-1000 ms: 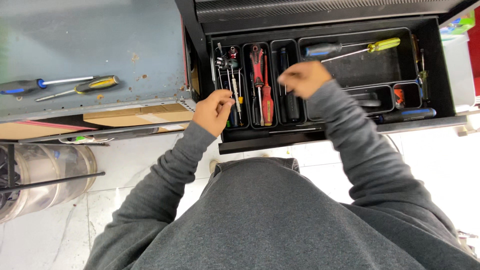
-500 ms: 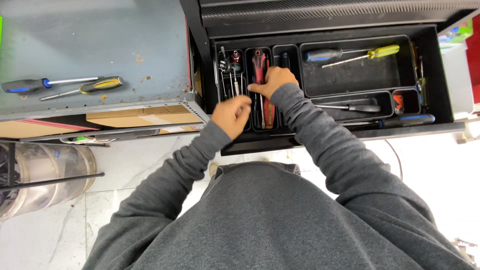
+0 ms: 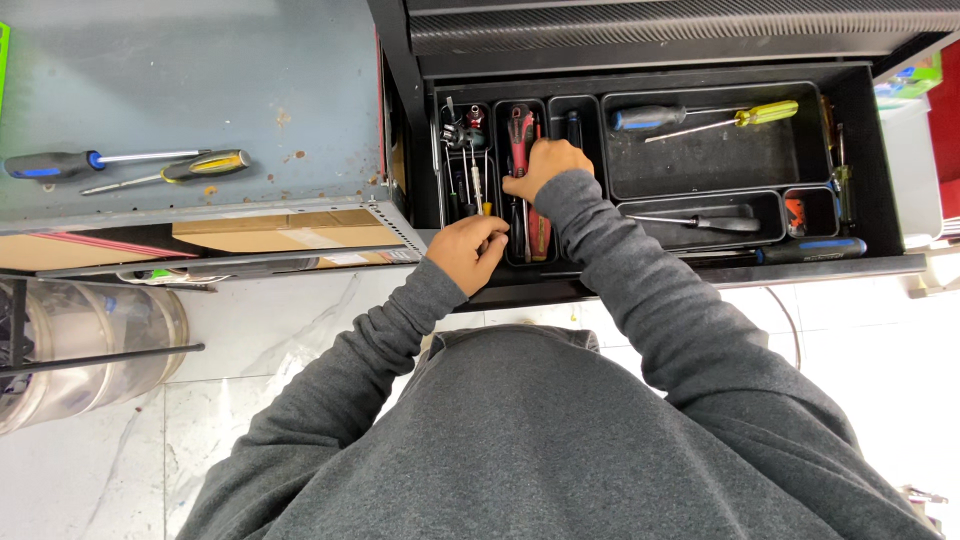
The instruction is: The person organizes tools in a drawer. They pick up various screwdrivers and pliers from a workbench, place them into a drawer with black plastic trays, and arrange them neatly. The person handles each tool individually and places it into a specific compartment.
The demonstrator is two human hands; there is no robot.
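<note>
Right hand [image 3: 545,165] hides part of red pliers [image 3: 521,135].

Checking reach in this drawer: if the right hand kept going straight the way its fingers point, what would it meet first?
The right hand points toward the drawer's left side, fingers at the red-handled pliers in the narrow tray compartment. Going on, it would probably meet those pliers first, then the small screwdrivers beyond. Depth is unclear; it may already touch them.

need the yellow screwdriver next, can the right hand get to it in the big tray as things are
Probably yes. The yellow-handled screwdriver lies uncovered in the big tray of the open drawer, nothing on top. The right hand is at the red pliers just left of it.
</note>
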